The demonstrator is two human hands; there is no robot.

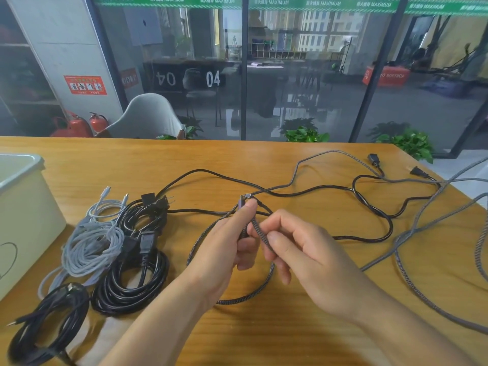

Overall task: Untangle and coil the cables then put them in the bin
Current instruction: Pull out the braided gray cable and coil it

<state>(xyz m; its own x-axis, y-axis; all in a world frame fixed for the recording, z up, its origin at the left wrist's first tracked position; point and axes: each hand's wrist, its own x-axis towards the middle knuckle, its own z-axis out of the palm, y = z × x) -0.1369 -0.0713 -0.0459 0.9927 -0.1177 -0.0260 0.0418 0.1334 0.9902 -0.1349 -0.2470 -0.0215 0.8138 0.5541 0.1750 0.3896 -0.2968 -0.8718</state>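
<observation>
A grey braided cable (pixel 412 225) sprawls over the right half of the wooden table (pixel 237 157). My left hand (pixel 224 249) grips its connector end and one loop that hangs down to the table. My right hand (pixel 298 247) pinches the same braided cable just beside the left hand. A loose black power cable (pixel 369 204) snakes under the braided one across the middle, its plugs lying at the far right. A white bin (pixel 23 207) stands at the left edge.
Left of my hands lie several coiled cables: a light grey one (pixel 89 249), two black power cords (pixel 132 281) and a dark one (pixel 45 323) at the front left. Behind the table stand a glass wall, a chair and plants.
</observation>
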